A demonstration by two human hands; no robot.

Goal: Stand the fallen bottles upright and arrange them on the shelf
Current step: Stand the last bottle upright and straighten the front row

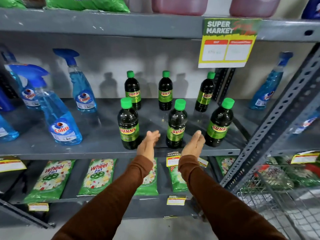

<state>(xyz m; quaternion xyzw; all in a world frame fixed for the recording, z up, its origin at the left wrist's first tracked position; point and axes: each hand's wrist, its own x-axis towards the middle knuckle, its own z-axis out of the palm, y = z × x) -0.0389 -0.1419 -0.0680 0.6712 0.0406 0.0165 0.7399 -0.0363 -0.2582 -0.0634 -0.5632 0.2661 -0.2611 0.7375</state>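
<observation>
Several dark Sunny bottles with green caps stand upright in two rows on the grey metal shelf [97, 149]. The front row holds a left bottle [128, 123], a middle bottle [176, 124] and a right bottle [219, 123]. Behind them stand three more: back left bottle [133, 90], back middle bottle [165, 91], back right bottle [205, 92]. My left hand [149, 143] hovers open at the shelf's front edge between the front left and middle bottles. My right hand [194, 144] is open between the middle and right bottles. Neither hand touches a bottle.
Blue Colin spray bottles [62, 118] stand on the left of the shelf, one more [268, 84] on the right. A Super Market price sign [226, 44] hangs from the shelf above. Green Wheel detergent packs [50, 179] lie on the lower shelf. A wire cart [277, 196] sits at lower right.
</observation>
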